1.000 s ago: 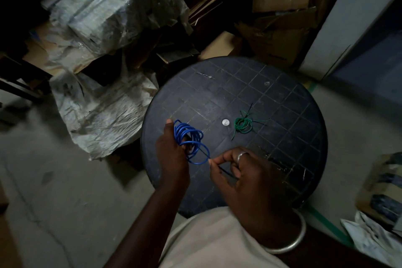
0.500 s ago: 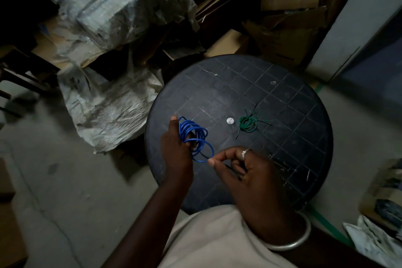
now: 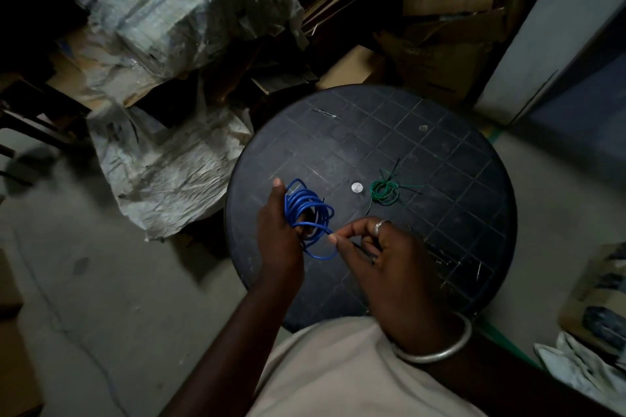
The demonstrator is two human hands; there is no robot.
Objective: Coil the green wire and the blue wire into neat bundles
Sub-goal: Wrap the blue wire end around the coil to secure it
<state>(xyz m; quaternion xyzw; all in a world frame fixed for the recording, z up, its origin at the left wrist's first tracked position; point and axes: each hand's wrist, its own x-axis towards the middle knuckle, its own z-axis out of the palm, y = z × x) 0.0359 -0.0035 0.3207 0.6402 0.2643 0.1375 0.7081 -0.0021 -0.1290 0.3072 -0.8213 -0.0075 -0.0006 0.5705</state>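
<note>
Left hand [image 3: 281, 230] grips the blue wire [image 3: 310, 213] coil above the round desk [image 3: 440, 247]; right hand [image 3: 382, 257] pinches its loose end. Green wire [image 3: 384, 192] lies coiled on the desk, beyond the right hand.

Dim, underexposed wide-angle view, corners falling to black, edges bowed, slight motion blur.

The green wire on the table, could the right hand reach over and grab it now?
Probably yes. The green wire lies bundled on the round table, just beyond the right hand, with bare tabletop between them. But that hand is pinching the blue wire, so it must let go first.
</note>
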